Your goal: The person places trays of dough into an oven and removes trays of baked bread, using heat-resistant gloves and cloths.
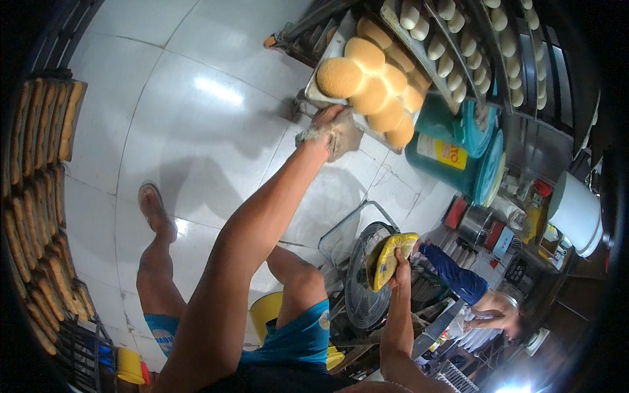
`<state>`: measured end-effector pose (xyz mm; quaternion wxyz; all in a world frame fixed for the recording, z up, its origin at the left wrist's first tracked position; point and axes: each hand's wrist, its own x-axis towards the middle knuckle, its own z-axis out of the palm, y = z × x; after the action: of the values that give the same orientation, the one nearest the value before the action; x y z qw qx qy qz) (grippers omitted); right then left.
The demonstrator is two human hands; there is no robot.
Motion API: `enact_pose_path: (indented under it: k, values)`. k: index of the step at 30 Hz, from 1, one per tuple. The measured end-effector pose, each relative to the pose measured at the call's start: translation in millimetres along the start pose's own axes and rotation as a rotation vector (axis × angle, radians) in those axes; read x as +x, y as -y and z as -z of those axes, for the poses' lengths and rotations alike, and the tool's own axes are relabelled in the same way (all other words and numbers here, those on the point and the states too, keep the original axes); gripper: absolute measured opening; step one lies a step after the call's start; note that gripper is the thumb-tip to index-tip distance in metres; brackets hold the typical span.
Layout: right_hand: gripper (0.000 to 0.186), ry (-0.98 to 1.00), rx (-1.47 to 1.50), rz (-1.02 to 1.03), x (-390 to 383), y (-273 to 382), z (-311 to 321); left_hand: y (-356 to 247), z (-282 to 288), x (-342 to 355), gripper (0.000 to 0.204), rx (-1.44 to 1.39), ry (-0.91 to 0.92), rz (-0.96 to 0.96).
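Tray [312, 93] of round golden buns [339, 77], lying at upper centre, just beyond the left fingers [325, 115] and beside pale dough rolls [445, 63]. Touching its near edge there, with a worn greyish cloth [346, 136] bunching round them, leaving exact closure impossible to tell. Gripping a yellow pad [386, 260] in curled right fingers [401, 260], well apart from the tray, near a round fan [367, 308].

This is a bakery. Golden buns [377, 88] fill a metal tray [317, 98] at upper centre. Pale rolls [419, 27] line racked pans [422, 59] at upper right; browned loaves [40, 131] stand at far left.
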<state>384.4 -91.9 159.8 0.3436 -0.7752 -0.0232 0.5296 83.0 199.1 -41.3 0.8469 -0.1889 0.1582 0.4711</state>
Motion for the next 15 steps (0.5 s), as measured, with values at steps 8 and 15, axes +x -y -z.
enact_pose_path:
  k: [8, 15]
  values:
    - [0.032, -0.040, 0.026, -0.057, -42.3, -13.7, 13.4, -43.7, -63.9, 14.0, 0.031, 0.344, -0.135, 0.026]
    - [0.033, -0.061, 0.022, -0.098, -51.5, -38.3, 16.2, -77.3, -95.9, 46.7, 0.030, 0.591, -0.303, 0.175]
